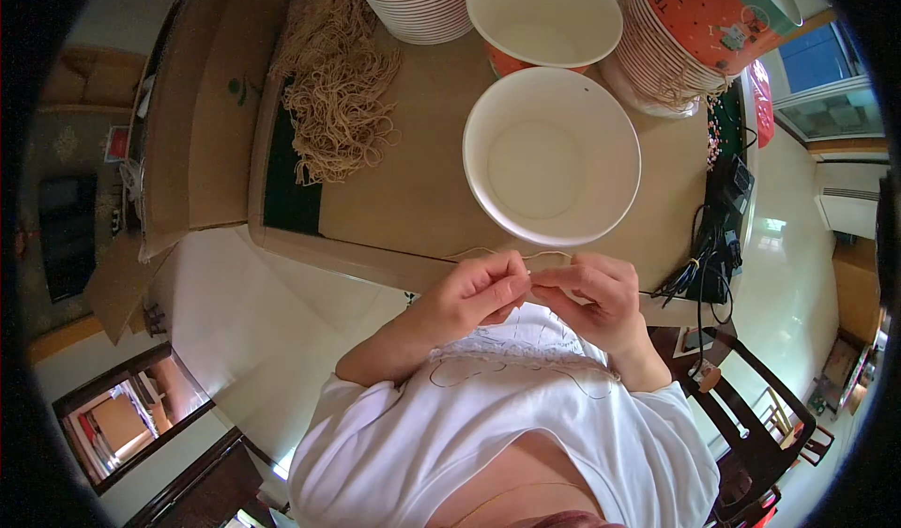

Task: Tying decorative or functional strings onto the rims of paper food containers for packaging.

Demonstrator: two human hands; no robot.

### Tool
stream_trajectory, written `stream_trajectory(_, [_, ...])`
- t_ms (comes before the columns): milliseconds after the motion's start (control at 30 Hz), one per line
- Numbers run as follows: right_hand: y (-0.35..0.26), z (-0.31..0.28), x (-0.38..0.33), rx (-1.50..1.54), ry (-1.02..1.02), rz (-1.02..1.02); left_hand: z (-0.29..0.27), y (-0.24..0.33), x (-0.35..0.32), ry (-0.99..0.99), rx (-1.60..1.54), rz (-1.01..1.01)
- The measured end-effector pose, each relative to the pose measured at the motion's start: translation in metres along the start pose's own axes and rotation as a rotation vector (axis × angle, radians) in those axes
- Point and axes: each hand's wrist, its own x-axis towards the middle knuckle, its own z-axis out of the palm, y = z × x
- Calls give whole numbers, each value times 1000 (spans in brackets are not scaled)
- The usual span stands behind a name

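"Just beyond both sets of fingertips, that pale string [477,249] bows out loosely; where does it lead?"

"Into the pinch, it seems. One stretch trails beyond the left hand [483,289], another arches over toward the right hand [595,293], and a tiny whitish bit [528,273] shows between them."

"How is this done well?"

"I take it for fine fingertip work, maybe tying or twisting. I'd pin one side firmly with the left thumb, work the other with the right, and draw it snug slowly so that nothing slips or kinks. The slack is best left clear of the white tub [552,162] straight ahead of the hands."

"And how far apart are the fingers?"

"Hardly at all. The left hand is curled in, thumb pressed against forefinger, seemingly grasping the string. The right is bent likewise, thumb and forefinger nipped together on it, I judge. The two hands nearly meet; whether they touch, I can't tell."

"Any more string nearby?"

"Yes, a tangled heap [340,96] of it, ahead of the left hand and well to its left."
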Motion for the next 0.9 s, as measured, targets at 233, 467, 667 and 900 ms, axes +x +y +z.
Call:
stream_trajectory(233, [-2,-1,1,101,-50,142,0,-2,-3,136,217,105])
stream_trajectory(467, [-2,-1,-1,165,-83,222,0,-1,-5,183,337,225])
stream_trajectory(667, [2,2,-7,292,-50,297,4,1,-5,241,492,280])
stream_trajectory(900, [2,4,-9,320,-34,416,8,-2,-2,342,797,459])
